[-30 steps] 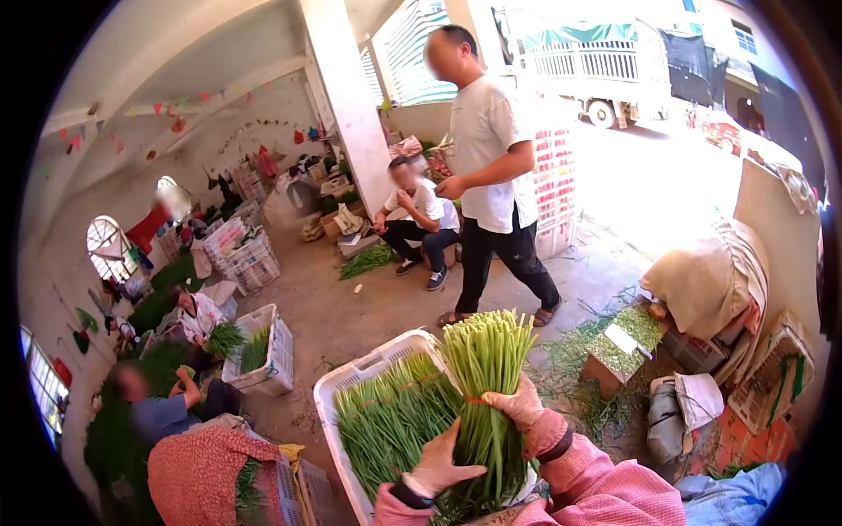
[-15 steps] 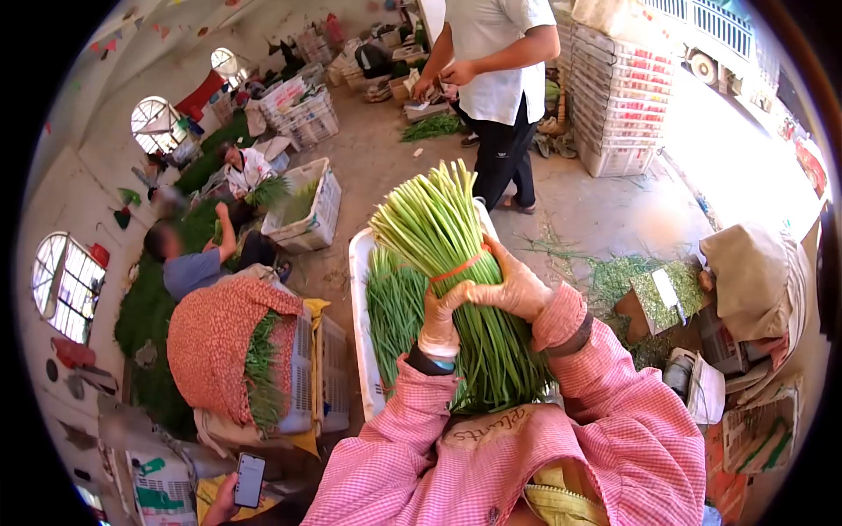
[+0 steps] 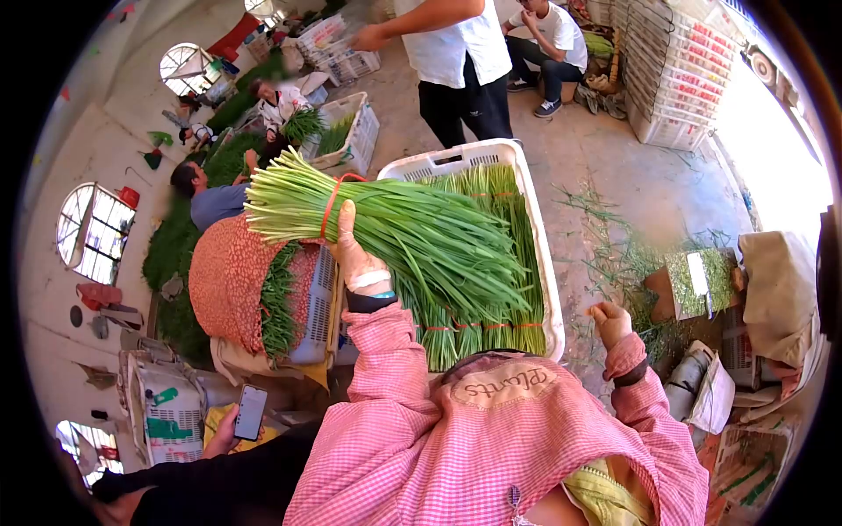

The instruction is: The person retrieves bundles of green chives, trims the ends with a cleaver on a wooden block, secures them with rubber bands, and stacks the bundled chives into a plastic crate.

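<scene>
My left hand (image 3: 357,254) is closed around a thick bunch of garlic chives (image 3: 438,230), its thumb just below the red band (image 3: 338,206). The pale cut ends point left and the green leaves fan out to the right. Beneath the bunch stands a white plastic crate (image 3: 537,202), packed with banded bundles of chives (image 3: 491,337). My right hand (image 3: 611,324) is off to the right of the crate, fingers curled in; whether anything small is in them is hidden.
A person in a white shirt (image 3: 452,44) stands beyond the crate; another sits (image 3: 553,39) behind. Left are a cloth-covered basket (image 3: 230,280) and a hand with a phone (image 3: 250,412). Stacked crates (image 3: 675,79) stand at the back right, a trimmings-covered box (image 3: 697,285) nearer.
The bunch has gone from upright in both hands to lying sideways in my left hand. My right hand has let go and moved right. The packed crate has come into fuller view.
</scene>
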`<state>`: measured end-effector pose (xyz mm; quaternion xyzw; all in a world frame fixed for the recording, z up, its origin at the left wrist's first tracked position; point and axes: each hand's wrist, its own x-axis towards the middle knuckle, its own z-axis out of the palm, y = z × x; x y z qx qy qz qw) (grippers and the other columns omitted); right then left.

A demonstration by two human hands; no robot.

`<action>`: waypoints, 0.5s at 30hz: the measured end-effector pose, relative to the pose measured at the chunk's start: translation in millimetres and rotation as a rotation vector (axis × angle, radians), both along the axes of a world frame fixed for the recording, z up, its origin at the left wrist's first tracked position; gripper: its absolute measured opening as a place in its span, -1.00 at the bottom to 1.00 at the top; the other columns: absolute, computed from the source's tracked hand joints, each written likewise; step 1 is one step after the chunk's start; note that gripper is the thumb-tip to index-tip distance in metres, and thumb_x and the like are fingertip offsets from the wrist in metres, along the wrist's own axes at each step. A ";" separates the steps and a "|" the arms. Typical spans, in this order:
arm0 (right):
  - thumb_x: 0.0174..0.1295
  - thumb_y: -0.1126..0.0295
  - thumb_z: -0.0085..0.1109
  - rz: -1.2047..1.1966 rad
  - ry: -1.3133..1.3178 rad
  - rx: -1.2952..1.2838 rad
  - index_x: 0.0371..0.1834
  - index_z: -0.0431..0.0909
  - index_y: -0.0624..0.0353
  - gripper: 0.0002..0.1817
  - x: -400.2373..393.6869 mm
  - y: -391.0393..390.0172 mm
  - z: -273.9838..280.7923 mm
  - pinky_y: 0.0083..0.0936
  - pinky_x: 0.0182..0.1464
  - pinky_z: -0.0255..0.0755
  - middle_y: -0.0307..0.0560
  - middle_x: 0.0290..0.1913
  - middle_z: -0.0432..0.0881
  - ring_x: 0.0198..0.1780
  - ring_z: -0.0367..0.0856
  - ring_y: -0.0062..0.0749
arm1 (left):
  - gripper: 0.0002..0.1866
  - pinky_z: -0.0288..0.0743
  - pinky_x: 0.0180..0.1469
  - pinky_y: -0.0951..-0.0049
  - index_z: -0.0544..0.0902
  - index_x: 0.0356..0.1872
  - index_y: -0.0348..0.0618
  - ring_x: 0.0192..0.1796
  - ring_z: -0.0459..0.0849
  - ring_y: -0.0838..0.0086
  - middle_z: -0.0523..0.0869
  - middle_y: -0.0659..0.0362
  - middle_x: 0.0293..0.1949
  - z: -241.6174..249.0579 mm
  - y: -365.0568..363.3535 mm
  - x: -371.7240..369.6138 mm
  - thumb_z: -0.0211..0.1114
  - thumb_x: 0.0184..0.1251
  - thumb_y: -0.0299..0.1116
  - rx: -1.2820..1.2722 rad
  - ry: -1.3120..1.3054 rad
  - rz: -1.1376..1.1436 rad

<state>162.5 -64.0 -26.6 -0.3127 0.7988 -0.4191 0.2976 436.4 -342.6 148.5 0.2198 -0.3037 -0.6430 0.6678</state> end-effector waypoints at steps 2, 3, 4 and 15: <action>0.22 0.40 0.05 0.110 -0.065 -0.101 -0.25 0.61 0.19 -0.83 22.5 -30.6 76.4 -0.72 -0.56 0.25 -0.30 -0.62 0.49 -0.63 0.35 -0.70 | -0.57 0.56 -0.09 0.22 0.43 0.00 -0.24 -0.16 0.60 0.25 0.59 0.05 -0.15 -0.5 7.1 4.5 0.27 0.11 -0.32 -0.044 -0.013 -0.022; 0.20 0.41 0.08 0.171 -0.197 -0.178 -0.25 0.62 0.20 -0.84 37.4 -41.5 116.0 -0.71 -0.50 0.32 -0.24 -0.57 0.54 -0.58 0.42 -0.67 | -0.57 0.57 -0.10 0.23 0.43 0.00 -0.24 -0.17 0.60 0.26 0.59 0.06 -0.15 -0.8 11.0 7.6 0.27 0.11 -0.32 -0.084 -0.026 -0.046; 0.18 0.42 0.10 0.230 -0.331 -0.255 -0.26 0.62 0.21 -0.84 52.0 -53.4 145.9 -0.71 -0.45 0.38 -0.19 -0.53 0.59 -0.53 0.48 -0.65 | -0.55 0.53 -0.05 0.24 0.42 0.03 -0.23 -0.13 0.58 0.26 0.57 0.06 -0.11 -0.5 14.3 9.9 0.26 0.12 -0.30 -0.083 -0.065 -0.047; 0.07 0.29 0.26 0.525 -0.328 -0.238 -0.18 0.59 0.24 -0.70 126.0 -138.2 182.5 -0.62 -0.40 0.44 -0.15 -0.50 0.62 -0.48 0.54 -0.61 | -0.49 0.40 0.06 0.29 0.38 0.08 -0.19 -0.05 0.52 0.31 0.53 0.10 -0.06 6.3 40.9 22.2 0.23 0.13 -0.18 -0.166 -0.125 -0.173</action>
